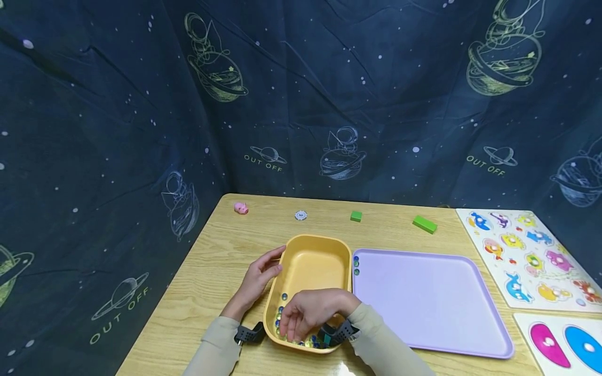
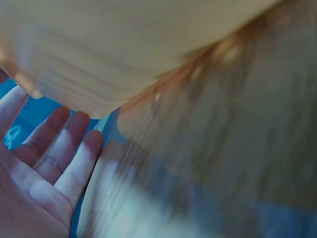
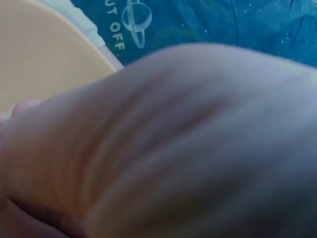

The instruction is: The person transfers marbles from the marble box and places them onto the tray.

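Observation:
A yellow-orange bin stands on the wooden table, tilted slightly away in view. Glass marbles, several of them, lie along its near and left inner edges. With its fingers fairly straight, my left hand rests against the bin's outer left side; the left wrist view shows its fingers beside the wall. My right hand reaches down into the bin, fingertips among the near marbles. Whether it pinches one is hidden. To the right, a lilac tray bears a short column of marbles at its upper left edge.
Along the back lie a pink pig figure, a poker chip, a green cube and a green block. Puzzle boards are at the right. A dark space-print cloth hangs behind the table.

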`<state>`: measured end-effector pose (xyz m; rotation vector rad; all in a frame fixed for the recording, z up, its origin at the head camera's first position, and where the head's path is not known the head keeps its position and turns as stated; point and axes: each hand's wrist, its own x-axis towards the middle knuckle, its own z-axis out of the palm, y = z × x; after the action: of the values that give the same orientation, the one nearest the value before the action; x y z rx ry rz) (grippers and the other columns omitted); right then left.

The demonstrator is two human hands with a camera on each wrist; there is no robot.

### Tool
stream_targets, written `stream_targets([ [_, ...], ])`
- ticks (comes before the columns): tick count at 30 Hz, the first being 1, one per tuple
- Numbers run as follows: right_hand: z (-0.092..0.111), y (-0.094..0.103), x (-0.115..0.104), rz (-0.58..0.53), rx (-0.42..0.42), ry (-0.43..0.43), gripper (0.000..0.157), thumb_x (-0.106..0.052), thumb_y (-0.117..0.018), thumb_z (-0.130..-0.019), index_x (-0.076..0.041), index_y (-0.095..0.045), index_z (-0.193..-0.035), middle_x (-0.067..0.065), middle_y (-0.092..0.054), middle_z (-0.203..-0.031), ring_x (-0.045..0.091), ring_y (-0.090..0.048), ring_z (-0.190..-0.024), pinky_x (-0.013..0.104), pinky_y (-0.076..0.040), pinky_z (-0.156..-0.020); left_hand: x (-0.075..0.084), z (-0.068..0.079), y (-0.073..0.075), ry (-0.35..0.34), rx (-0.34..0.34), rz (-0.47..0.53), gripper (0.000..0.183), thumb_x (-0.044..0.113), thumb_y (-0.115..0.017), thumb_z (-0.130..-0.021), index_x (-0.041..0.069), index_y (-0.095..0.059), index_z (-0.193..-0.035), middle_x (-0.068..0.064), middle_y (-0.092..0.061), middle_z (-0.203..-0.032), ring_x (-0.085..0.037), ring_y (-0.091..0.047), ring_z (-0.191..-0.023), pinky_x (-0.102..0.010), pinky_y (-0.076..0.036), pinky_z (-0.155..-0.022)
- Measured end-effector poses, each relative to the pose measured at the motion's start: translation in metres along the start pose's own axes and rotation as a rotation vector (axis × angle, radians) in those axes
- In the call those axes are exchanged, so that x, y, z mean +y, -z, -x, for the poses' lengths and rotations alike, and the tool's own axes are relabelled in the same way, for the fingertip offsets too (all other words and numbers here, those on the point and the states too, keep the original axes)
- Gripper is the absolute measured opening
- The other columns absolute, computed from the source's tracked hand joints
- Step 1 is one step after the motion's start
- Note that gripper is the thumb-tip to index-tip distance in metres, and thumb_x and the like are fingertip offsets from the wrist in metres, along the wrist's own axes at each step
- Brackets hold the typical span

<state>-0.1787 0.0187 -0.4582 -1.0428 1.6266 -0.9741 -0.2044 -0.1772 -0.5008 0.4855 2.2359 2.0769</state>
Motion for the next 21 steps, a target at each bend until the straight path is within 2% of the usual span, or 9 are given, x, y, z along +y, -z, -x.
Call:
stream_targets([
  [7,0.0022,-0.0005,-0.0021,-0.032,-0.021,-0.06,0.028,0.016,-0.06,-0.073,-0.002,-0.062,-0.094,0.003,-0.064,-0.076,0.009,-0.062,-0.067,0.025,-0.052,-0.064,0.0008,0.0002,0.0004,0.012,0.006,0.017,0.043,0.015,-0.055,-0.09,0.012,-0.046,-0.132,-0.014,-0.047,-0.131,-0.033,-0.05,-0.112,-0.026,-0.047,-0.083],
  [18,0.0011,-0.0031,-0.0015,-0.034,-0.04,-0.087,0.03,0.021,-0.059,-0.069,-0.002,-0.061,-0.088,0.002,-0.062,-0.071,0.008,-0.06,-0.062,0.026,-0.053,-0.063,0.0019,-0.0004,0.0006,0.013,-0.006,0.028,0.044,0.009,-0.053,-0.091,0.005,-0.043,-0.133,-0.019,-0.043,-0.133,-0.037,-0.048,-0.113,-0.025,-0.047,-0.082],
  [21,0.0009,-0.0029,-0.0013,0.001,-0.032,-0.079,0.026,0.018,-0.06,-0.071,-0.002,-0.062,-0.087,0.002,-0.062,-0.071,0.007,-0.06,-0.061,0.026,-0.053,-0.061,0.0022,-0.0009,0.0011,0.011,-0.018,0.033,0.044,0.006,-0.051,-0.091,0.002,-0.041,-0.134,-0.022,-0.042,-0.133,-0.041,-0.046,-0.113,-0.026,-0.047,-0.082],
])
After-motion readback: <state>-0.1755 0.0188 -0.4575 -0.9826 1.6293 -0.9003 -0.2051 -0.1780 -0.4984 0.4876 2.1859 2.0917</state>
